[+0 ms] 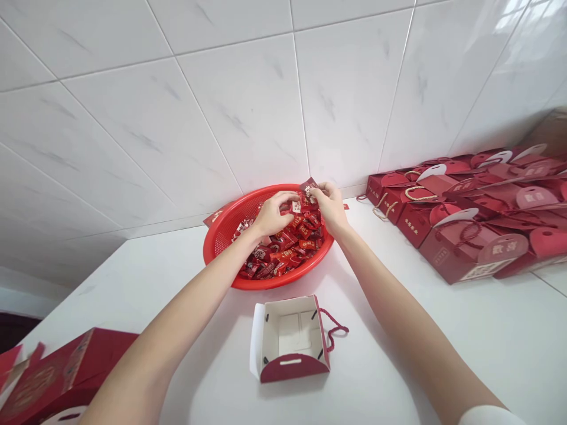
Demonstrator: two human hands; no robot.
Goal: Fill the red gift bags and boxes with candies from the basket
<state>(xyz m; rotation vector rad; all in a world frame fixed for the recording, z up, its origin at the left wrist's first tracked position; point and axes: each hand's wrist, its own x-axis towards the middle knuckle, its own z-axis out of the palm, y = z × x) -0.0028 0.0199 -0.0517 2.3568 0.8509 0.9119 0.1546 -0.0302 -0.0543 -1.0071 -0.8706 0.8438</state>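
Observation:
A red plastic basket (pixel 266 281) filled with wrapped candies (pixel 283 260) stands against the tiled wall. My left hand (pixel 275 215) is over the basket, fingers curled, with a small candy with a pale label (pixel 296 206) at its fingertips. At the basket's right rim, my right hand (pixel 329 205) pinches a dark red packet (pixel 308 186) with gold print between thumb and fingers. In front of the basket sits an open gift box (pixel 295 369), its pale inside facing up, a white flap out to the left and a red cord handle on the right.
Rows of closed dark red gift boxes (pixel 443 239) with cord handles stand along the wall on the right. Another red box (pixel 66 369) lies at the lower left, partly behind my left forearm. The white table (pixel 372 366) meets the tiled wall (pixel 248 118) behind the basket.

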